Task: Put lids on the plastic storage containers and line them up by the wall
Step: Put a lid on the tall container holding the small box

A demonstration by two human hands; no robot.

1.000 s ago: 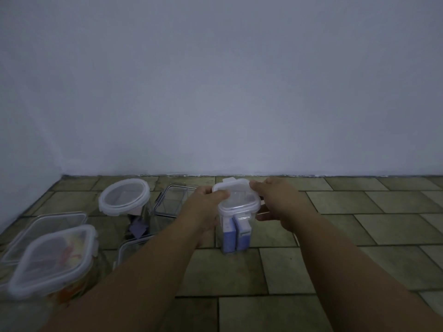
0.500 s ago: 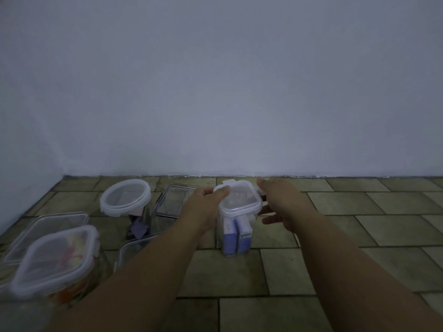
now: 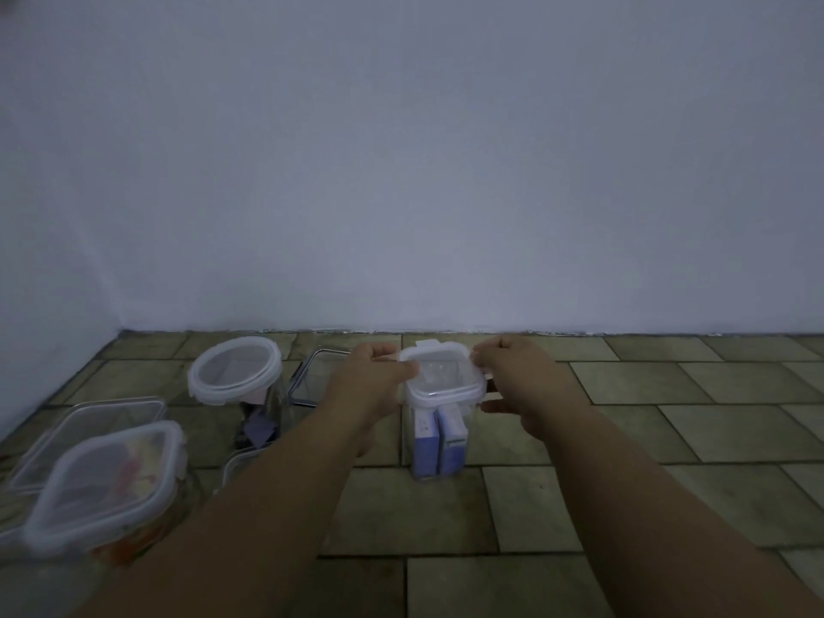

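While left hand (image 3: 370, 385) and right hand (image 3: 521, 376) pinch the lid (image 3: 441, 376), floor tiles (image 3: 579, 506) meet wall (image 3: 446, 171).

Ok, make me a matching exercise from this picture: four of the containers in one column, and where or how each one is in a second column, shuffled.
Column one: 1 round-lidded jar; 2 container with blue boxes; 3 container with orange contents; 4 lidless container.
Column two: A its lid held by the left hand and right hand; B nearest the camera, far left; C partly hidden behind the left hand; D lidded, just left of the lidless one.
Pairs: 1-D, 2-A, 3-B, 4-C.
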